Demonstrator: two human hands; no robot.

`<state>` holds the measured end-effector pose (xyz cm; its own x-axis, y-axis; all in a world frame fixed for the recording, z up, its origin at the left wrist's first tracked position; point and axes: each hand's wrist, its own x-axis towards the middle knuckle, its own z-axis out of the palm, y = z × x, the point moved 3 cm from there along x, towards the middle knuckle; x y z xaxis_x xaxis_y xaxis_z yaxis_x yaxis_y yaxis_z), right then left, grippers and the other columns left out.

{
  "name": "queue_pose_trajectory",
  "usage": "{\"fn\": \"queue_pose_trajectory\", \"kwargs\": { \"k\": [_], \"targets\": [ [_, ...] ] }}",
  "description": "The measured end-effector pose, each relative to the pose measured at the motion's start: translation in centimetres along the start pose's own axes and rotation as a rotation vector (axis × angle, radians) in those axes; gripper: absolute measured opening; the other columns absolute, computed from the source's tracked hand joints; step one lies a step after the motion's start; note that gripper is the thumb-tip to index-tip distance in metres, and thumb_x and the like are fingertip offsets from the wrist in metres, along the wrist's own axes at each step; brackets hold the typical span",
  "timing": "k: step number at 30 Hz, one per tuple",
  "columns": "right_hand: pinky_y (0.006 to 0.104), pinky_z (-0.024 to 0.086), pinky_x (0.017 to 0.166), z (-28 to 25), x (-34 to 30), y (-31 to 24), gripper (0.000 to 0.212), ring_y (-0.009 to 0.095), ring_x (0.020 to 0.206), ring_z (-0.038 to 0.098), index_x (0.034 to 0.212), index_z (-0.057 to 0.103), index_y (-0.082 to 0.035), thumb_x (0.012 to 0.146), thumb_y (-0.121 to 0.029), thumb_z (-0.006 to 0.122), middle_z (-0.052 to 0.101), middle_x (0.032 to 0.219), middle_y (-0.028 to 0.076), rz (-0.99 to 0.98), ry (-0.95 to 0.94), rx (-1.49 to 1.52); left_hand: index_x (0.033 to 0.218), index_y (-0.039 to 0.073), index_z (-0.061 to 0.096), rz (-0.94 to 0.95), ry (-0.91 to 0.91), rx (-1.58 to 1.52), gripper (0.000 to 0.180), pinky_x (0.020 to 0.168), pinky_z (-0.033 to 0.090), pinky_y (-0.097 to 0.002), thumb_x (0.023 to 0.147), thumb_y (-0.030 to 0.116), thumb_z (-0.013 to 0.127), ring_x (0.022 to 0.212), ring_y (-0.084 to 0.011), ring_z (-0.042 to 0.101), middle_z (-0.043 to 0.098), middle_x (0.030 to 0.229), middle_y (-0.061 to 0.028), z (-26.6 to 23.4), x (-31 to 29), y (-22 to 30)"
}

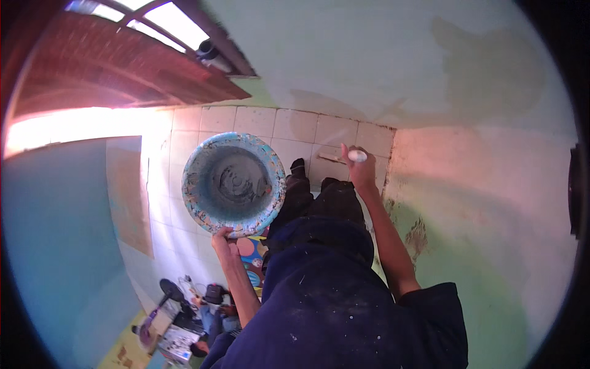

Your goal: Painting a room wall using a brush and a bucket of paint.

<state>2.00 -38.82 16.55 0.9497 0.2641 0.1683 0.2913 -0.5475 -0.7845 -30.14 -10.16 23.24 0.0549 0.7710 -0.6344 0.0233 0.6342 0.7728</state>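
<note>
My left hand (225, 238) grips the near rim of a round blue basin (192, 187), its thumb and fingers curled over the edge. The basin's rim is speckled with worn paint and dried splashes, and grey wet-looking residue lies at its bottom. On the right, my right hand (365, 173) is closed around a tool with a white rounded handle end (356, 155). A thin straight strip (332, 158) shows just left of that fist; whether it belongs to the tool, I cannot tell.
A pale green wall (369, 55) rises ahead, with a stained wall (455, 246) close on my right. White tiles (295, 126) cover the floor around my feet. At left are a brown door (123, 61) and a blue panel (55, 246). Behind, a person (212, 320) sits near a fan (171, 289).
</note>
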Motion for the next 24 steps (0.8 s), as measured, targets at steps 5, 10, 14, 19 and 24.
{"fn": "queue_pose_trajectory", "kwargs": {
  "k": [5,10,14,19,24],
  "targets": [
    [0.0406,0.042,0.05,10.5,6.4,-2.0,0.042,0.034,0.051,0.054,0.061,0.052,-0.001,0.089,-0.031,0.063,0.05,0.053,0.014,-0.078,-0.211,0.182,0.104,-0.009,0.052,-0.009,0.066,-0.119,0.042,0.081,0.053,-0.0427,0.062,-0.012,0.053,0.093,-0.0311,0.06,0.057,0.102,-0.0147,-3.3,1.7,-2.7],
    [0.0344,0.048,0.047,22.8,12.2,-5.3,0.052,0.021,0.047,0.061,0.06,0.057,0.002,0.086,-0.042,0.065,0.057,0.053,0.01,-0.015,-0.339,0.357,0.107,-0.005,0.052,0.03,0.128,-0.19,0.046,0.088,0.049,-0.0448,0.061,-0.012,0.053,0.099,-0.0309,0.058,0.057,0.105,-0.0134,-6.3,2.5,-6.0],
    [0.0322,0.05,0.046,29.3,16.1,-8.9,0.052,0.018,0.045,0.061,0.063,0.058,0.004,0.085,-0.043,0.067,0.058,0.052,0.01,-0.004,-0.353,0.464,0.109,-0.003,0.052,-0.015,0.214,-0.214,0.048,0.096,0.046,-0.0467,0.062,-0.012,0.053,0.105,-0.0304,0.055,0.056,0.109,-0.0122,-5.7,1.5,-6.8],
    [0.0381,0.051,0.076,33.6,18.7,-11.7,0.054,0.035,0.084,0.065,0.129,0.045,-0.004,0.087,-0.029,0.066,0.067,0.084,0.019,-0.06,-0.406,0.504,0.117,-0.004,0.049,-0.08,0.283,-0.274,0.055,0.095,0.046,-0.0496,0.062,-0.012,0.051,0.11,-0.0336,0.052,0.054,0.115,-0.0144,-6.2,0.8,-7.6],
    [0.0413,0.049,0.084,36.6,20.6,-9.1,0.049,0.035,0.095,0.064,0.118,0.057,-0.001,0.081,-0.03,0.072,0.067,0.092,0.02,0.096,-0.453,0.46,0.114,-0.001,0.051,-0.099,0.367,-0.253,0.053,0.093,0.046,-0.0541,0.062,-0.013,0.052,0.107,-0.0345,0.054,0.055,0.113,-0.0141,-6.5,0.2,-7.4]
  ]
}}
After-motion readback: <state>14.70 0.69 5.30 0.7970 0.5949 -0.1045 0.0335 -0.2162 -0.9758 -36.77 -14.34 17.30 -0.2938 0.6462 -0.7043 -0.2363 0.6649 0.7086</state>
